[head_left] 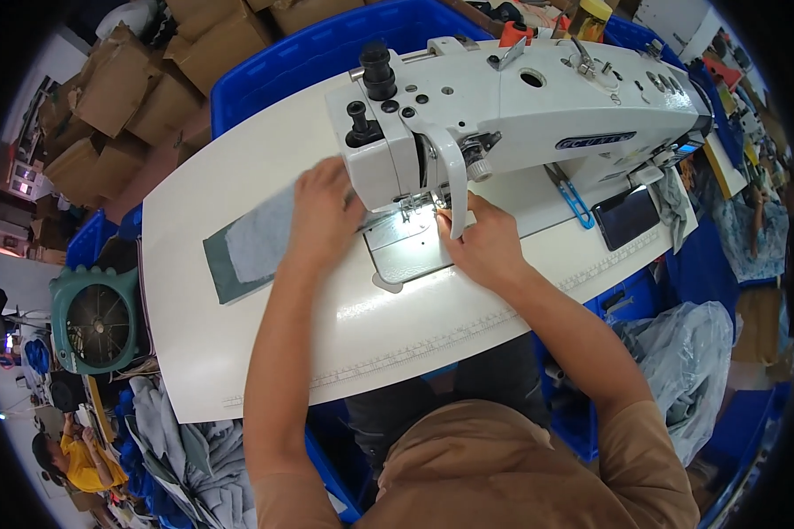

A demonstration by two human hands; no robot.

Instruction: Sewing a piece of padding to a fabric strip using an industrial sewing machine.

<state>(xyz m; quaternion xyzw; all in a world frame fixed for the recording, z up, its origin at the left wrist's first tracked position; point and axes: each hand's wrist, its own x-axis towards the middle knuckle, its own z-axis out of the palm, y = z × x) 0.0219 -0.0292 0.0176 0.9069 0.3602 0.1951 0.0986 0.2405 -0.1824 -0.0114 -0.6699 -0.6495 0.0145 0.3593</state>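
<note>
A white sewing machine [520, 97] stands on a white table, its lamp shining on the needle and presser foot [412, 207]. My left hand [322, 216], smeared by motion, is left of the machine head, over the right end of a fabric piece [256, 236]. That piece is dark green with a lighter grey layer on top, and lies flat. Close to the needle on its right side, my right hand [490, 242] has its fingers pinched together beside the metal plate [415, 256]. What they hold, if anything, is hidden.
Blue-handled scissors [573, 198] and a dark phone [626, 217] lie right of the machine. A printed ruler [415, 348] runs along the near edge. Beyond are a blue bin [247, 88], cardboard boxes [119, 97], a green fan [97, 322] and a person in yellow [88, 463].
</note>
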